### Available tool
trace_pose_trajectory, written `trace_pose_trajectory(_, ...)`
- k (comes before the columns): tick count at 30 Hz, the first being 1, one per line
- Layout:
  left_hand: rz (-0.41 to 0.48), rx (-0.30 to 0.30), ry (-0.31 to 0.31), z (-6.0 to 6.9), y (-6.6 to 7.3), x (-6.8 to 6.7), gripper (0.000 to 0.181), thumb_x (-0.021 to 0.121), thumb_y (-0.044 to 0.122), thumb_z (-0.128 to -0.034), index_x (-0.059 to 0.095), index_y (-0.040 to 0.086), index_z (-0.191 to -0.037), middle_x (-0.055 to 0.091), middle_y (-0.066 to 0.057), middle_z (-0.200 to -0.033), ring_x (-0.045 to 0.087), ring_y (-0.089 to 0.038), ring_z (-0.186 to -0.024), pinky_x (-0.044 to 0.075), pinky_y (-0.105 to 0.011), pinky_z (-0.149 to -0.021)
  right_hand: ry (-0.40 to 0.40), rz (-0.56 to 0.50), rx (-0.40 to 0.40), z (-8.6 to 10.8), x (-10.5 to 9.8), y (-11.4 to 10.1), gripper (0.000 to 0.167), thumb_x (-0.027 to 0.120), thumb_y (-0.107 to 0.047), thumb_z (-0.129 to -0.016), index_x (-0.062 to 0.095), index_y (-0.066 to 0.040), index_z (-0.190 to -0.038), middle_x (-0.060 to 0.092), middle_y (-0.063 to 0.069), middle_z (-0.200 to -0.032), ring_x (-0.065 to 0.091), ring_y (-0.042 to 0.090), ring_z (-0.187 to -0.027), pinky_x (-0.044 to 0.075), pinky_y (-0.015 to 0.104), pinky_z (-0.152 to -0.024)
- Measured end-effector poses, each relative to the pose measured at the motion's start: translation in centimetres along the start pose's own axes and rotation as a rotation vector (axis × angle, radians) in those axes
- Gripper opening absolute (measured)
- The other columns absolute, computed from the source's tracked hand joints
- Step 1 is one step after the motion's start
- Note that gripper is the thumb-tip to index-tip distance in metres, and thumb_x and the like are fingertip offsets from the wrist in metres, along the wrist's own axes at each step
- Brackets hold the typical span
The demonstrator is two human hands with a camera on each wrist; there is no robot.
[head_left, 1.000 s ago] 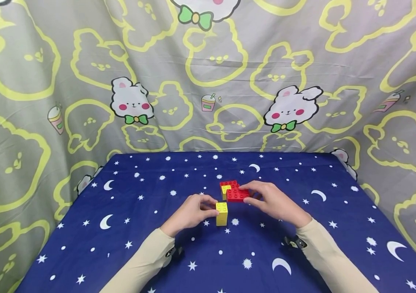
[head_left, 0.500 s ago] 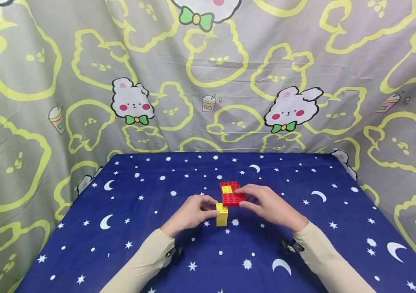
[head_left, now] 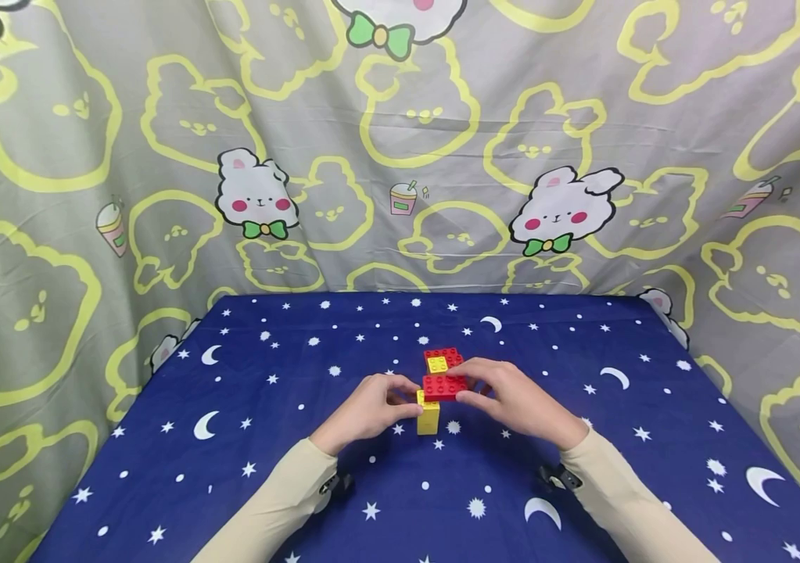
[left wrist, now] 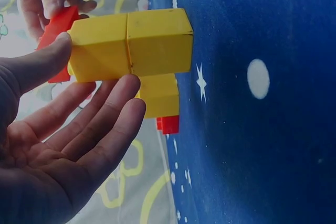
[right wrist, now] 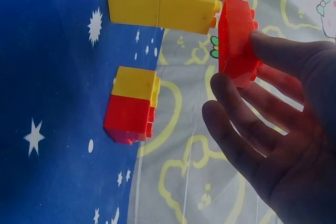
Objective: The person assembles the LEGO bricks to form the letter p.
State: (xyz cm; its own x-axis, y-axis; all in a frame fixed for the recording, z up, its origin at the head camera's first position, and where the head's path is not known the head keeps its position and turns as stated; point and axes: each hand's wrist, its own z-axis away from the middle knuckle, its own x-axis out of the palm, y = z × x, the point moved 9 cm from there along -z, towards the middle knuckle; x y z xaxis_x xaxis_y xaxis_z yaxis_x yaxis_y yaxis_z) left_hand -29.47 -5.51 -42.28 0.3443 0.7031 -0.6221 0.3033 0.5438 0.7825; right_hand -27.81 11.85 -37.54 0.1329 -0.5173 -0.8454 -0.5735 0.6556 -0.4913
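Note:
Two yellow toy building bricks (head_left: pixel 428 420) stand stacked upright on the cloth, their seam plain in the left wrist view. My left hand (head_left: pixel 366 408) pinches this stack near its top between thumb and fingers. With thumb and fingertips my right hand (head_left: pixel 518 396) grips a flat-lying red brick (right wrist: pixel 239 43). That brick overlaps the stack's top from the right, right at the studs (right wrist: pixel 217 10); whether it is pressed on I cannot tell. Just behind, a yellow brick (right wrist: pixel 134 83) stands on the table beside a red brick (right wrist: pixel 127 115), partly hidden by my right hand in the head view.
A dark blue cloth (head_left: pixel 266 422) with white stars and moons covers the table. A grey curtain (head_left: pixel 315 117) with bunny prints hangs behind and on both sides. Small dark devices sit on both wrists.
My right hand has brought the red brick left and toward me, from beside the rear bricks to over the yellow stack. My left hand keeps its hold and place.

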Motion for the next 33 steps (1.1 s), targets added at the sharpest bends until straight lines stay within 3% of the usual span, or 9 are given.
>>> trace_pose_trajectory(18,0.028,0.028,-0.019,-0.03,0.31,0.20,0.031,0.078,0.021,-0.0922,0.073,0.002,-0.116,0.074,-0.012,-0.112,0.074,-0.019,-0.091,0.061,-0.031,-0.078,0.000,0.005,-0.009,0.06,0.78,-0.38,0.037,0.071,-0.033,-0.097,0.068,-0.021,-0.132,0.070,-0.007,-0.119,0.063,0.005,-0.095,0.056,0.040,-0.088)
trace_pose_trajectory(28,-0.014,0.085,-0.074,0.01,0.63,0.48,0.038,0.078,0.028,-0.0929,0.070,0.007,-0.124,0.074,-0.001,-0.108,0.070,-0.011,-0.091,0.058,-0.026,-0.080,-0.002,-0.041,-0.051,0.01,1.04,-0.64,0.037,0.070,-0.030,-0.098,0.068,-0.017,-0.133,0.070,-0.003,-0.121,0.063,0.004,-0.092,0.059,0.042,-0.085)
trace_pose_trajectory(33,-0.017,0.114,-0.055,-0.04,0.91,0.49,0.039,0.074,0.032,-0.0953,0.069,0.009,-0.126,0.074,0.001,-0.109,0.069,-0.008,-0.094,0.059,-0.026,-0.087,-0.006,-0.050,-0.055,-0.01,1.04,-0.76,0.038,0.071,-0.028,-0.098,0.067,-0.017,-0.134,0.069,-0.003,-0.123,0.063,0.004,-0.092,0.059,0.042,-0.085)
